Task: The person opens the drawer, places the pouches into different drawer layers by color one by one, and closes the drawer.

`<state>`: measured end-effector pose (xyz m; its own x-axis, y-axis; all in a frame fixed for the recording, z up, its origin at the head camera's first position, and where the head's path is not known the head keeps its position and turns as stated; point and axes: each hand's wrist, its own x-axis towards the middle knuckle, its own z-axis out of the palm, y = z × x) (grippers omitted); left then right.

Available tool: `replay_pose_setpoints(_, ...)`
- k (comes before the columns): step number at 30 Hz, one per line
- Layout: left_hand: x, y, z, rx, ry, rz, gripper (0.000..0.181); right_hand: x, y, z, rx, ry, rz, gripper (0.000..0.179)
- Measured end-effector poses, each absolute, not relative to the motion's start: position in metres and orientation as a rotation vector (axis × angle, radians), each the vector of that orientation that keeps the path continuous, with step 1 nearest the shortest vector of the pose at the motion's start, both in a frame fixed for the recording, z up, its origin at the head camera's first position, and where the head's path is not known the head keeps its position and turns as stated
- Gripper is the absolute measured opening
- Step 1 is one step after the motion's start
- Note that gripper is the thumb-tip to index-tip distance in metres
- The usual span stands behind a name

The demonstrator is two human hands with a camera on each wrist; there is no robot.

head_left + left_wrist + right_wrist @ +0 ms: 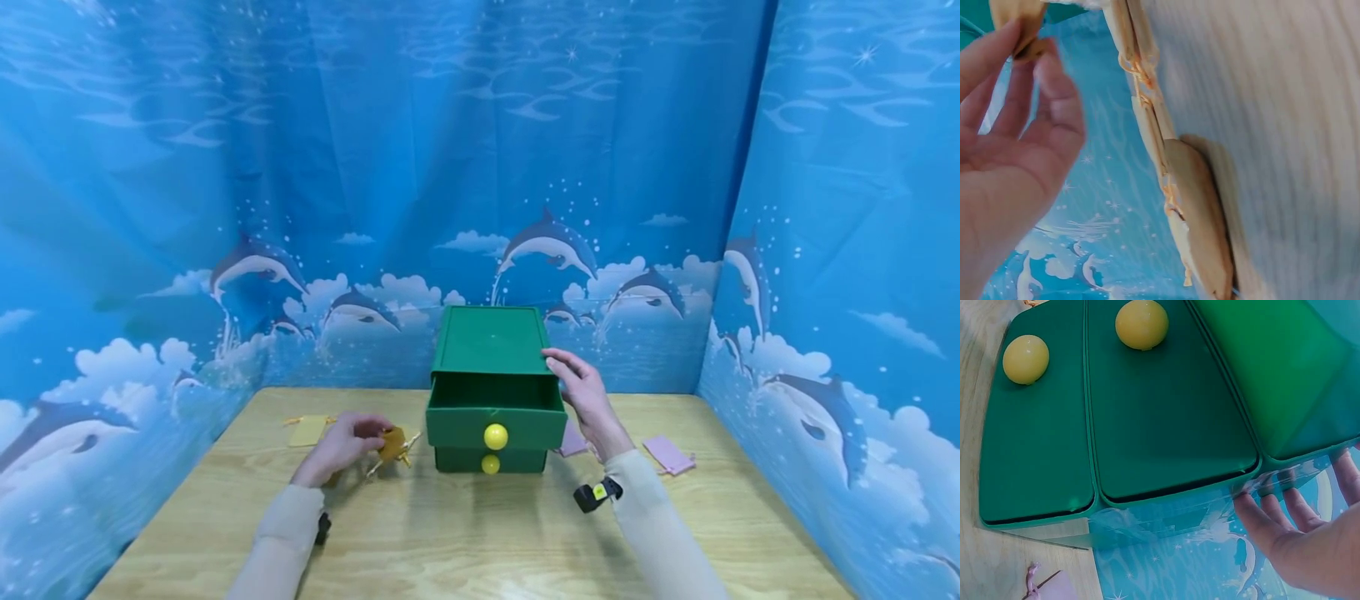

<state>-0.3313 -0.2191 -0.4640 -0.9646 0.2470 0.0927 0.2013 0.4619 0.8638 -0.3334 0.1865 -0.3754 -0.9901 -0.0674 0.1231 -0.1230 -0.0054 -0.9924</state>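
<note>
left of the green cabinet (487,342), near its front, the left hand (348,442) has an orange pouch (392,445) pinched between thumb and fingers, pale cord ends sticking out from it toward the cabinet. in the left wrist view the grip is narrow, the fingers bent around the pouch's edge. beside this hand, farther left, a yellow pouch (308,430) lies flat on the tabletop (465,533), its cord at the far side — and the left wrist view also shows tan pouches (1200,215) along the wood, with orange cords among them

at the cabinet's right side the right hand (588,404) rests against the upper edge, holding no loose thing; its fingers are fairly long and apart, touching the shiny side wall in the right wrist view. the cabinet's upper part stands open and dark inside, above a front with a round yellow knob (496,436); a lower knob (491,464) sits beneath it. a purple pouch (572,439) lies just right of the cabinet, partly hidden, and a pink pouch (669,456) lies farther right — behind everything hangs a blue dolphin curtain (420,167)
</note>
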Motion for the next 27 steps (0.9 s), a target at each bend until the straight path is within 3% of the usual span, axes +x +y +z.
replay_pose_setpoints(12,-0.327,-0.21,-0.431,0.303,2.972,1.694,0.019,-0.332,0.187,-0.375,0.222,-2.194,2.183,0.05)
replay_pose_setpoints(27,-0.311,-0.175,-0.377,0.519,3.053,2.005,0.019,-0.333,0.186,-0.376,0.214,-2.214,2.177,0.05)
